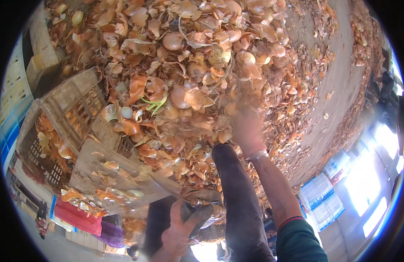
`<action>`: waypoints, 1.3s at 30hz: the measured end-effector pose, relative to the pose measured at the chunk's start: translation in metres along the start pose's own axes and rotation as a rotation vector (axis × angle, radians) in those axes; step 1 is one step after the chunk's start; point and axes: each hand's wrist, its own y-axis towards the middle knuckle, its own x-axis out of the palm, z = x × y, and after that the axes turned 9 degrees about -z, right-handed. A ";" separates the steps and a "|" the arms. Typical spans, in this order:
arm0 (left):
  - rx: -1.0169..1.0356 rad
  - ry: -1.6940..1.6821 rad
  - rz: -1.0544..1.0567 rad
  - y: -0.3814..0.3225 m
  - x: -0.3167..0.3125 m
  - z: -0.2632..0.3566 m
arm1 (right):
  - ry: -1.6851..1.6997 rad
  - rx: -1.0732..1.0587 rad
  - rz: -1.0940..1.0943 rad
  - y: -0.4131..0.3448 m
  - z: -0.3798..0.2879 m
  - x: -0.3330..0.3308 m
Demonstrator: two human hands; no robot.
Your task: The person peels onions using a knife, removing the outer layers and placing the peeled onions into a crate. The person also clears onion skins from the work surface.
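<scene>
My left hand (180, 226), with dark coverings on some fingers, grips a knife (169, 190) by its wrapped handle, close to the lower edge of the view. The blade points up and left, over a worn board (123, 178) strewn with peel. Farther out, my right hand (249, 131) reaches into a heap of onions and dry skins (202, 95). It is blurred, with a pale band at the wrist, and its fingers are unclear. A brown onion (180, 96) and a green sprout (156, 104) lie left of it.
A dirty plastic crate (70, 104) holding onion skins stands at left, against the board. My dark trouser leg (239, 199) rises between my arms. Pink cloth (78, 214) lies lower left. Stacked blue and white crates (323, 193) stand at right, beyond a strip of bare floor (336, 88).
</scene>
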 end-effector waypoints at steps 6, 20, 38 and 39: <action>-0.150 -0.178 0.079 0.006 0.005 0.016 | 0.255 0.194 -0.313 -0.083 0.063 0.093; 0.179 0.183 0.075 0.022 0.016 -0.011 | -0.016 0.143 -0.072 0.044 -0.029 -0.078; 0.192 -0.003 -0.004 0.035 0.002 0.024 | 1.212 0.242 -0.304 -0.029 -0.015 -0.033; 0.183 0.044 -0.037 0.036 -0.001 0.025 | 1.325 0.255 -0.366 -0.016 -0.039 -0.033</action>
